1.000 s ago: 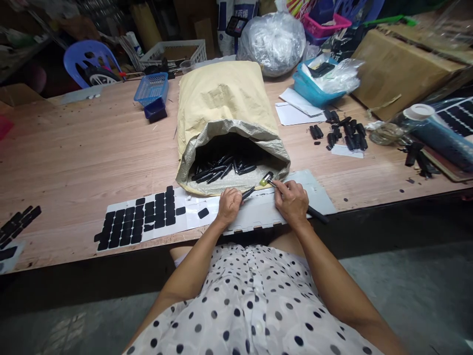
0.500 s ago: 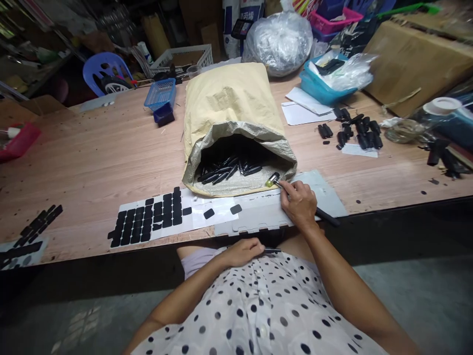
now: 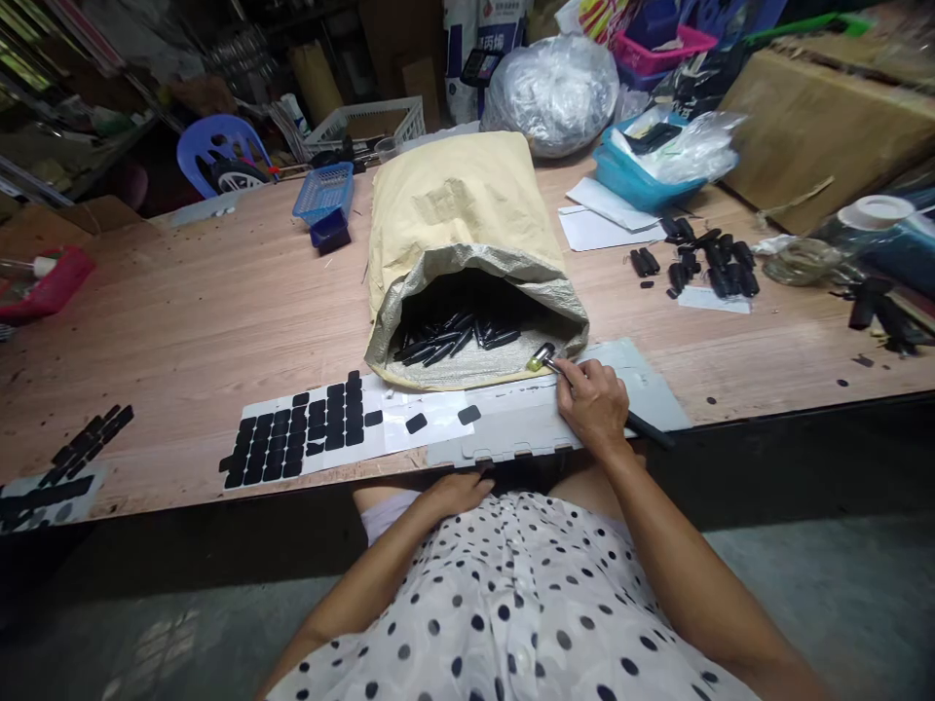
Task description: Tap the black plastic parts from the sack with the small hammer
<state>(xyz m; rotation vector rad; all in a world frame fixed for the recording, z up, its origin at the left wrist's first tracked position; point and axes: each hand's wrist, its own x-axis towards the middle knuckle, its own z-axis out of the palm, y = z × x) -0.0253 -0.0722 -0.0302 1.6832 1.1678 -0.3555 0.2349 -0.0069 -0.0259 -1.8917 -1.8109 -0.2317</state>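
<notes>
My right hand rests on a grey sheet at the table's front edge. It is closed round a small hammer whose yellow and black head lies at the mouth of a woven sack. Several black rod-like parts lie inside the sack. My left hand is below the table edge, against my lap and dotted shirt; its fingers are mostly hidden. A white sheet left of the grey one carries rows of black pads and two loose pads.
A blue basket stands behind the sack on the left, a teal tray and papers on the right. A pile of black parts, a tape roll and a cardboard box fill the right side. Black strips lie far left.
My left hand left the grey sheet, where it held a black part, and dropped below the table edge to my lap. A second loose pad lies on the sheet. The right hand stayed.
</notes>
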